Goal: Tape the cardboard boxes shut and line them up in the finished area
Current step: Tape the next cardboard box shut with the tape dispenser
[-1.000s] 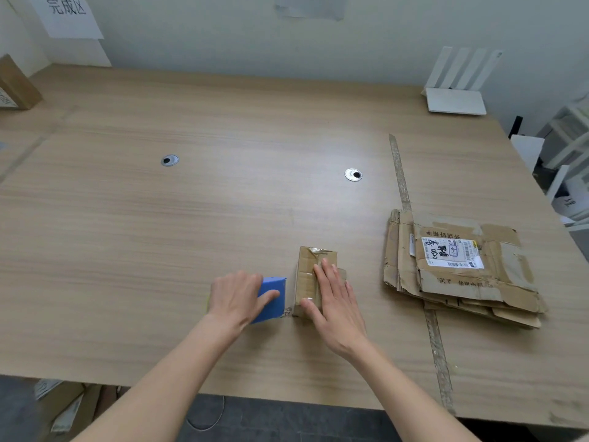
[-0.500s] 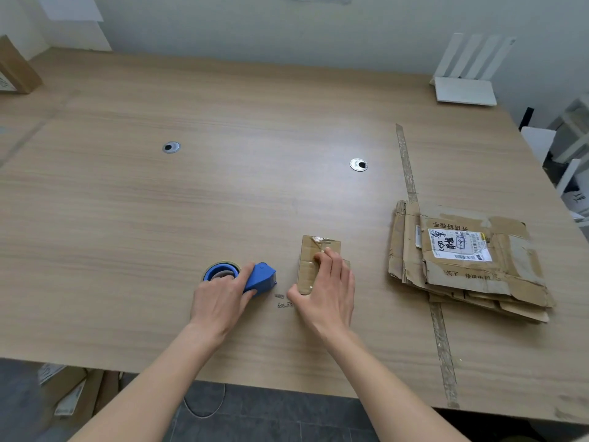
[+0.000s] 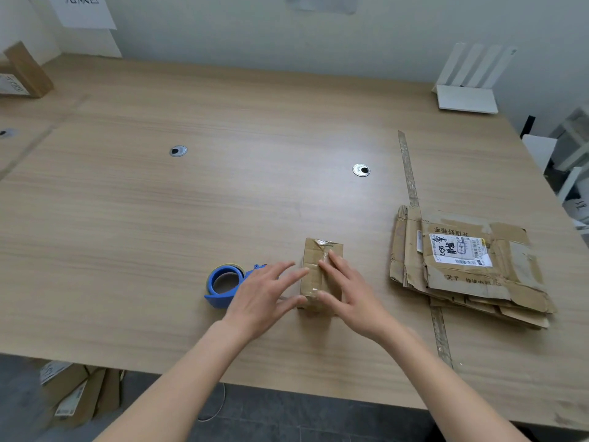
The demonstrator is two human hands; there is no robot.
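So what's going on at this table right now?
A person is sealing a small cardboard box near the front of the table. The right hand presses on its taped top, and the left hand reaches in at its side. The blue tape dispenser lies on the table just left of the hands. A stack of flattened cardboard waits to the right.

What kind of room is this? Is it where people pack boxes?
Probably a small packing room. On the table there's a tape dispenser, a small taped box, and a stack of flattened cardboard.
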